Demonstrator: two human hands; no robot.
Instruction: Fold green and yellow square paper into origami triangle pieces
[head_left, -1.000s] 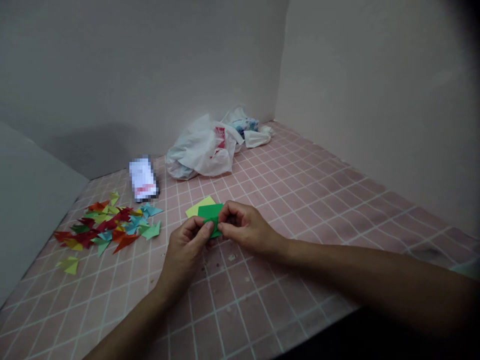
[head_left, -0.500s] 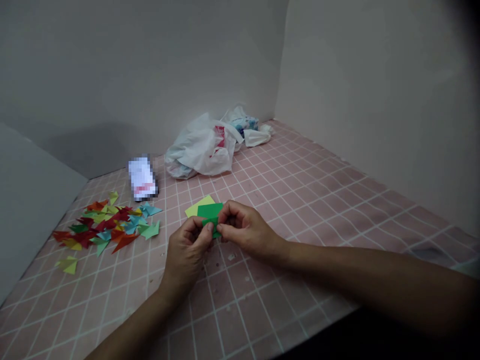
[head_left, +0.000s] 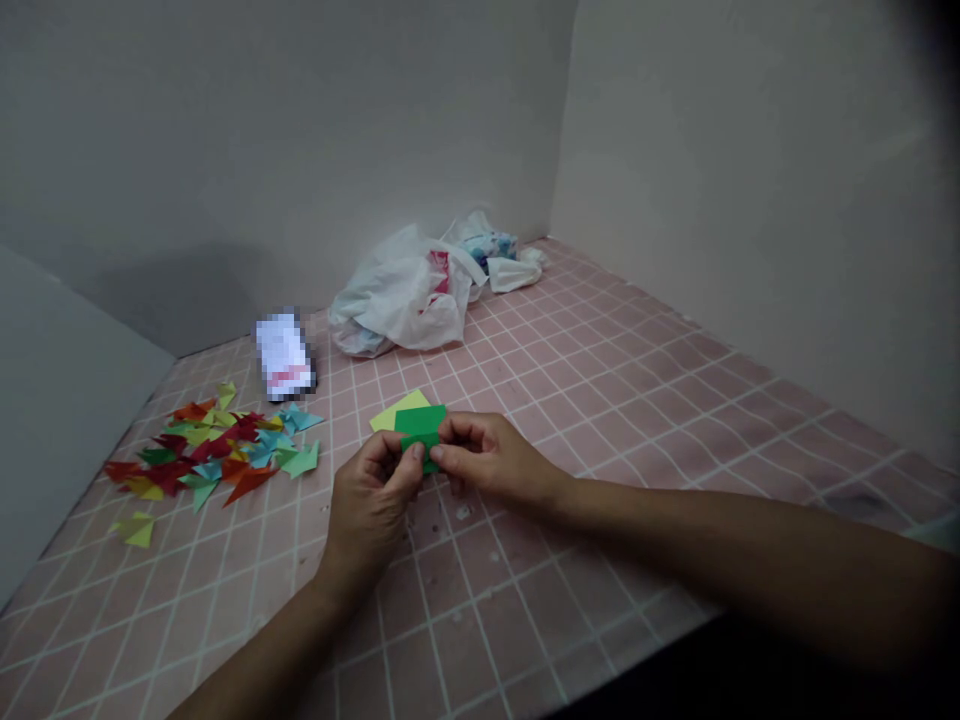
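Although red print shows on the white plastic bag (head_left: 405,295) at the back of the tabletop (head_left: 600,400), we cannot read any of it, and the small white pack (head_left: 283,355) to its left is blurred out, with only a red band visible low on it. No other writing shows.

We hold a small piece of green paper (head_left: 420,428) between both hands, just above the pink gridded tabletop and near its middle. It is a deep, flat green, with straight edges and a squared upper part; its lower part narrows into a fold that our fingertips cover, so we cannot tell the exact shape there. Our left hand (head_left: 371,500) is closed on the paper from the lower left, thumb and forefinger pinching its lower edge. Our right hand (head_left: 491,458) is closed on it from the right, fingers curled and the thumb pressing the same fold. The two thumbs almost meet.

Just behind the green paper, partly hidden by it, a yellow-green sheet (head_left: 397,410) lies flat on the tabletop. Well to the left lies a loose heap of folded paper pieces (head_left: 214,452) in red, orange, yellow, teal and green, most of them pointed triangles, with one yellow piece (head_left: 139,528) lying apart at the near left. Behind the bag sits a smaller crumpled white and blue bundle (head_left: 495,255) in the corner of the grey walls.
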